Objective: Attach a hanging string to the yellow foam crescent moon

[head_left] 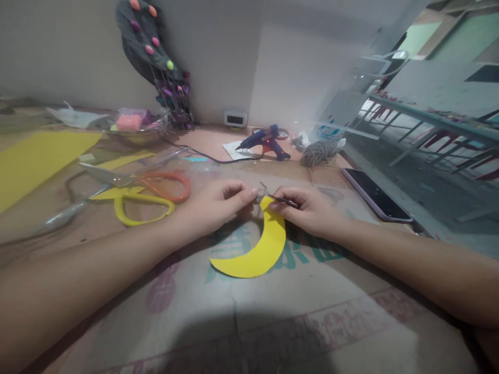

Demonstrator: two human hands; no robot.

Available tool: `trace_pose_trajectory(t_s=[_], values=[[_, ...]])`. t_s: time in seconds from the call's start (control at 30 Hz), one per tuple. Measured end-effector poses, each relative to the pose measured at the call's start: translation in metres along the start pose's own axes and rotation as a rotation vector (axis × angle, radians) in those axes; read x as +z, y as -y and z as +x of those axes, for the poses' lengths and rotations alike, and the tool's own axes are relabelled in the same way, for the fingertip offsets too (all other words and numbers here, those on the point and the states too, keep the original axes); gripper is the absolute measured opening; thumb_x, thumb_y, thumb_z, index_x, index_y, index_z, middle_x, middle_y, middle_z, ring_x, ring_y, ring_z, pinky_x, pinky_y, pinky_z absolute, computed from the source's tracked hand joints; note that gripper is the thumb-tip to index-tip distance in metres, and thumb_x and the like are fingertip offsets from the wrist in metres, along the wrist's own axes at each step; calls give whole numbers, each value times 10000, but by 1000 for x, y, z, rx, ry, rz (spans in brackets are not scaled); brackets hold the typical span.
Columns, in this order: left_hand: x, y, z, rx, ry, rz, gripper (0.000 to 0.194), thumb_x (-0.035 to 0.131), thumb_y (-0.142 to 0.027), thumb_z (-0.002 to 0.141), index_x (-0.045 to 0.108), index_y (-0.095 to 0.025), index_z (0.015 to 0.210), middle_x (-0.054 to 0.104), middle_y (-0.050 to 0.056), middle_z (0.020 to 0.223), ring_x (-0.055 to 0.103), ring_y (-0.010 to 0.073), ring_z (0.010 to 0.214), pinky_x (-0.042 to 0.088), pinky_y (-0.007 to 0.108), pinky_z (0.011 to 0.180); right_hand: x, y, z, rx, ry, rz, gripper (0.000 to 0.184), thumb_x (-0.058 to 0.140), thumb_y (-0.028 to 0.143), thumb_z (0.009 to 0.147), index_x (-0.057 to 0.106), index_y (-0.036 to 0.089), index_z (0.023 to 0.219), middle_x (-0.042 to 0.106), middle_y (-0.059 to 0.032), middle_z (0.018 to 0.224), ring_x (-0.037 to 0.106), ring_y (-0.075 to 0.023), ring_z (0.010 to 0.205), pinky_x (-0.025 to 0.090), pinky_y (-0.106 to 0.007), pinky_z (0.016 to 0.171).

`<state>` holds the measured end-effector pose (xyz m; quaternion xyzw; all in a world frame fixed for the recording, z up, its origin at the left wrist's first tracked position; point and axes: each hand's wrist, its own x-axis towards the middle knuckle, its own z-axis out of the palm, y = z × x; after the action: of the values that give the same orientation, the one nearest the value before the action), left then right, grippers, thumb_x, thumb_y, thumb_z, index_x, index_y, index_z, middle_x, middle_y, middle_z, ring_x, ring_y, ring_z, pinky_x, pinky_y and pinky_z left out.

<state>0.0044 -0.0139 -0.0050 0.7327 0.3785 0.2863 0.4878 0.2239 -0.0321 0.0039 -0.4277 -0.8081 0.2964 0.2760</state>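
Observation:
A yellow crescent moon cutout (268, 241) lies over the printed cardboard, its upper tip between my two hands. My right hand (302, 208) is closed at that tip, thumb on the yellow surface. A thin dark piece (286, 200) also shows between its fingers; its kind is unclear. My left hand (222, 202) is pinched just left of the tip, on what looks like a thin grey strand (263, 188) that curls up between the hands. Left of my left hand lie scissors with orange and yellow handles (166, 187), blades apart.
A blue glue gun (265, 141) with a red light stands behind my hands. A grey yarn bundle (319, 152) and a phone (376, 195) are at right. Yellow sheet (42, 161), bowl of pompoms (134, 135) and small clock (235, 119) sit left and back.

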Motion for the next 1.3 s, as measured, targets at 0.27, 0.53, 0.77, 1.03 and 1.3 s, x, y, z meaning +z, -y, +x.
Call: trace_pose_trajectory(t_s=[0.27, 0.53, 0.77, 1.03, 1.3], values=[[-1, 0, 1, -51, 61, -130, 369, 552, -505, 882, 626, -159, 777, 640, 12, 703, 511, 95, 560, 354, 217, 504, 0, -2, 1, -31, 18, -22, 231, 563, 338, 887, 587, 168, 732, 509, 26, 643, 426, -96, 575, 335, -213, 522], [-3, -6, -2, -124, -12, -8, 435, 558, -579, 856, 586, -166, 722, 634, -5, 686, 500, 94, 561, 361, 205, 502, -4, -4, -8, -372, -144, -257, 299, 446, 387, 981, 564, 156, 1128, 650, -77, 964, 579, -170, 803, 443, -281, 692], [-3, -4, -1, -85, 51, -19, 428, 554, -586, 857, 595, -176, 739, 649, 9, 717, 557, 125, 644, 384, 220, 540, -11, -7, -5, -543, -205, -623, 305, 439, 358, 1002, 639, 165, 1127, 623, -62, 820, 540, -187, 748, 365, -319, 678], [-4, -5, -1, -40, 81, 59, 397, 539, -546, 877, 622, -174, 769, 638, 11, 719, 535, 120, 623, 364, 220, 520, -9, -9, -4, -593, -214, -716, 294, 481, 338, 989, 693, 157, 1082, 616, -54, 776, 497, -176, 705, 307, -328, 652], [-4, -8, 0, -30, 106, 68, 388, 522, -509, 894, 602, -166, 731, 566, -13, 629, 454, 92, 531, 304, 203, 460, -7, -10, -2, -602, -205, -732, 312, 477, 356, 990, 705, 156, 1060, 612, -52, 757, 484, -172, 692, 297, -325, 646]])
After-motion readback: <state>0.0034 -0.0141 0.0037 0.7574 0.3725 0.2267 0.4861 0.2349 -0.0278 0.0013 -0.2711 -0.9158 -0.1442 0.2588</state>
